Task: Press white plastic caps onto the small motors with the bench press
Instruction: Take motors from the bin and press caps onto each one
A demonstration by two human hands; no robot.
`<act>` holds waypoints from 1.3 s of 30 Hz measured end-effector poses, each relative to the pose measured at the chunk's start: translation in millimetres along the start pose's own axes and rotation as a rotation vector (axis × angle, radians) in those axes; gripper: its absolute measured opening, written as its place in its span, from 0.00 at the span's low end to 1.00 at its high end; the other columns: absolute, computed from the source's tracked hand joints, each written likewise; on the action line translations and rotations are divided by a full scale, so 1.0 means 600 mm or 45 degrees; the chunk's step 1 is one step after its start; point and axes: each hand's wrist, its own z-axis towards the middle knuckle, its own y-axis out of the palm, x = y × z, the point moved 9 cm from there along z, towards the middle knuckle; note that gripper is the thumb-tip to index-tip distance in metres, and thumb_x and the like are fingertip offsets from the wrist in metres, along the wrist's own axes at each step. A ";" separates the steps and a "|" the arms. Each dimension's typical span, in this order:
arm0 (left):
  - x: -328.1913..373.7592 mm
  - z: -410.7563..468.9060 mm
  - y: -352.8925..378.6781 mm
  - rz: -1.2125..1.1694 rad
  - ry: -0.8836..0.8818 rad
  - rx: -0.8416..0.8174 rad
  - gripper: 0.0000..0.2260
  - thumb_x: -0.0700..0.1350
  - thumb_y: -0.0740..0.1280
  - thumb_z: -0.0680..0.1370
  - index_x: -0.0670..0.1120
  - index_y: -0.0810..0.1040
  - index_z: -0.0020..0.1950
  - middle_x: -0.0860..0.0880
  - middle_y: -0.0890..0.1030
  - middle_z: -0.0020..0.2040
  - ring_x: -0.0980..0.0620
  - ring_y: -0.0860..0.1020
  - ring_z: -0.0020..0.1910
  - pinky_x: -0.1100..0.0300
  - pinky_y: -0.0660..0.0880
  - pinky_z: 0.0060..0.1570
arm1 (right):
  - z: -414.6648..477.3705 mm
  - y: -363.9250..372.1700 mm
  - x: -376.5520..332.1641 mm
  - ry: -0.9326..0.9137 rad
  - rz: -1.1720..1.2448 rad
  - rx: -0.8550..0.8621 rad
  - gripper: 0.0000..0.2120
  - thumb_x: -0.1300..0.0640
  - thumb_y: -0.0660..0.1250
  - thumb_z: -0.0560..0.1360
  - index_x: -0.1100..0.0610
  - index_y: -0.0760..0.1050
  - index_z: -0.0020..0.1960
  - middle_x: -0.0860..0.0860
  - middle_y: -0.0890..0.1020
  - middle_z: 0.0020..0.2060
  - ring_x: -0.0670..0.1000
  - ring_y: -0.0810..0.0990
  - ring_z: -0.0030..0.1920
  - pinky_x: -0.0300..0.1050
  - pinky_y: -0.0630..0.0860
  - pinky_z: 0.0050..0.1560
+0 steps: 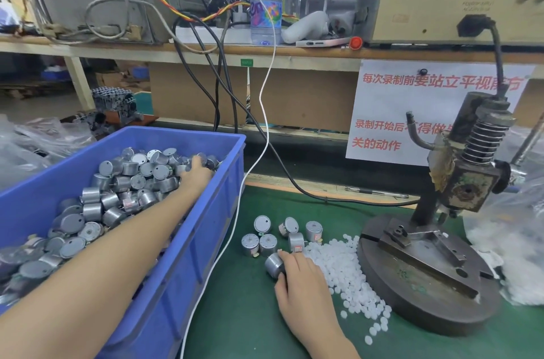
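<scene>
Right grip (300, 279) clasps a rigid, probably slippery motor (274, 266) by its round wall beside the cap pile (338, 264); left grip (196, 174), farther left, closure indeterminable.

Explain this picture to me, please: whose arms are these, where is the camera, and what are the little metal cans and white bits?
No robot here: a person works with bare hands, and the one camera sits on their head, looking down. The left hand reaches into a blue bin full of small motors; whether it grips one I cannot tell. The right hand grips one motor on the green mat, beside a few loose motors and a pile of white plastic caps. The dark metal tool on the right is the bench press, which pushes a cap onto a motor.
</scene>
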 end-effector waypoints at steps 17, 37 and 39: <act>0.204 -0.090 -0.092 0.127 0.653 0.157 0.12 0.47 0.75 0.67 0.40 0.79 0.41 0.46 0.60 0.60 0.55 0.61 0.54 0.63 0.64 0.53 | -0.002 -0.023 -0.013 -0.062 -0.079 0.156 0.21 0.53 0.80 0.52 0.50 0.81 0.44 0.42 0.79 0.35 0.43 0.76 0.30 0.30 0.71 0.31; 0.105 -0.139 0.245 0.878 0.472 -0.304 0.18 0.57 0.65 0.74 0.43 0.75 0.51 0.46 0.63 0.63 0.42 0.71 0.54 0.55 0.70 0.49 | 0.005 -0.022 -0.010 -0.037 -0.101 0.147 0.22 0.48 0.77 0.43 0.48 0.82 0.37 0.42 0.76 0.29 0.42 0.74 0.27 0.30 0.69 0.27; 0.109 -0.141 0.248 1.030 0.538 -0.305 0.20 0.60 0.62 0.74 0.45 0.74 0.55 0.46 0.65 0.63 0.41 0.71 0.55 0.52 0.69 0.51 | 0.003 -0.023 -0.008 -0.040 -0.068 0.161 0.21 0.49 0.77 0.45 0.49 0.81 0.38 0.42 0.76 0.30 0.42 0.75 0.27 0.30 0.70 0.27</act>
